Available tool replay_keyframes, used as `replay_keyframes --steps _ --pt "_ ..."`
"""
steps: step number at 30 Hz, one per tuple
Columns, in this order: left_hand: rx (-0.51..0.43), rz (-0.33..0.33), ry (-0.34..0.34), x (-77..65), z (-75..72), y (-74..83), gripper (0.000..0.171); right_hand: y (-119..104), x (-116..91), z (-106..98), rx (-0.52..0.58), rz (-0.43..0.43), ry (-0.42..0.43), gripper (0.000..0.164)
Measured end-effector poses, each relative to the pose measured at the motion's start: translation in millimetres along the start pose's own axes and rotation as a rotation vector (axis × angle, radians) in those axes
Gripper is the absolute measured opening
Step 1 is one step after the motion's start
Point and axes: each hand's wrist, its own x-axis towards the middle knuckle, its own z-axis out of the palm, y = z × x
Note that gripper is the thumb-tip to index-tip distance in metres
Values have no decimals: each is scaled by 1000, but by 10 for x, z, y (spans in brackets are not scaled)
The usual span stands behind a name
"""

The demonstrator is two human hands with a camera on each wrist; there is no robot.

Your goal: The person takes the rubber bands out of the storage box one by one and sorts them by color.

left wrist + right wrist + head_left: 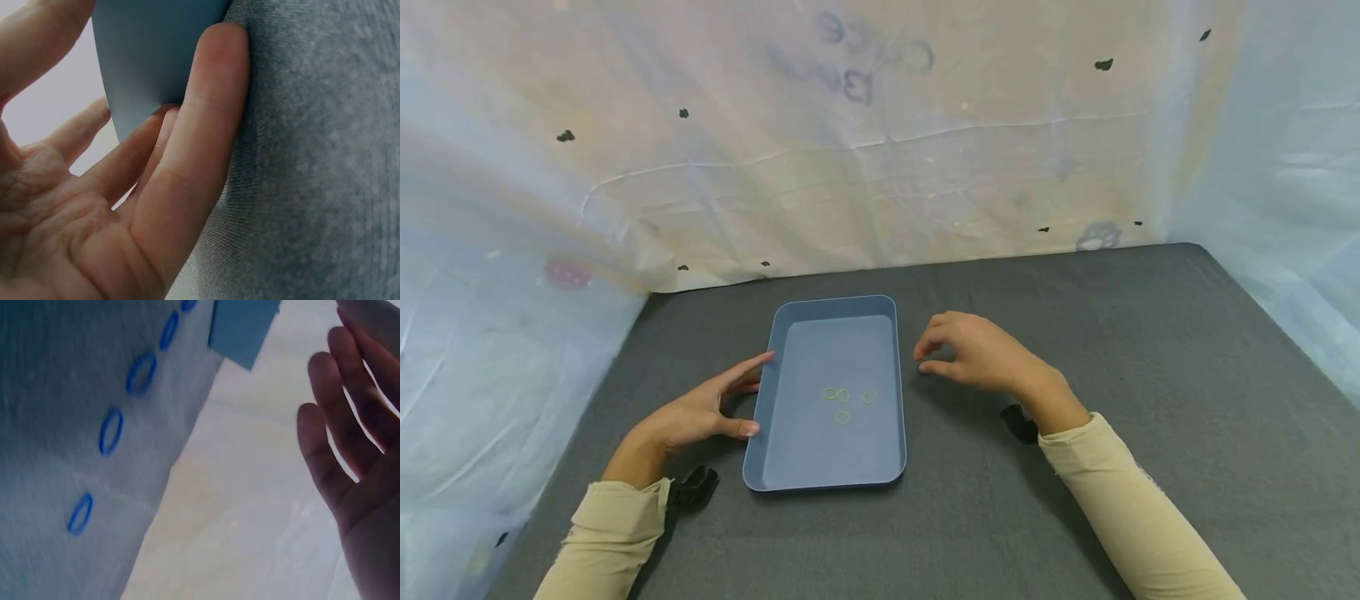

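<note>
Several thin yellow-green rubber bands (842,417) lie loose on the floor of a shallow blue-grey tray (820,458). Along the tray's left wall, my left hand (692,414) rests with thumb and fingers extended and spread. In the left wrist view, the fingers (209,112) lie against the outer face of the tray wall (150,56). My right hand (981,354) hovers right of the tray, apart from it, fingers loosely bent and holding nothing. The right wrist view shows several blue bands (142,374) in a row on grey cloth; the head view does not show them.
A dark grey cloth covers the table (1112,350). Pale printed sheeting (880,167) hangs behind the table and along both sides. A dark strap (694,487) sits at the left wrist, and another dark piece (1019,423) is under the right wrist.
</note>
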Motion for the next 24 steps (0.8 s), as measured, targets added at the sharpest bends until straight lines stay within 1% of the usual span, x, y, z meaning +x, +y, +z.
replay_keyframes --steps 6,12,15,19,24 --pt "2 13 -13 -22 -4 29 103 -83 51 138 -9 -55 62 11" --pt "13 1 -2 -39 -12 -7 102 -113 99 295 -17 -98 106 11" --pt "12 2 7 -47 -14 -24 102 -138 122 369 -22 -123 111 12" --pt "9 12 5 -31 -10 -15 101 -188 139 440 -58 -162 114 12" --pt "9 18 1 4 -4 -16 101 -267 177 508 -123 -192 77 12"
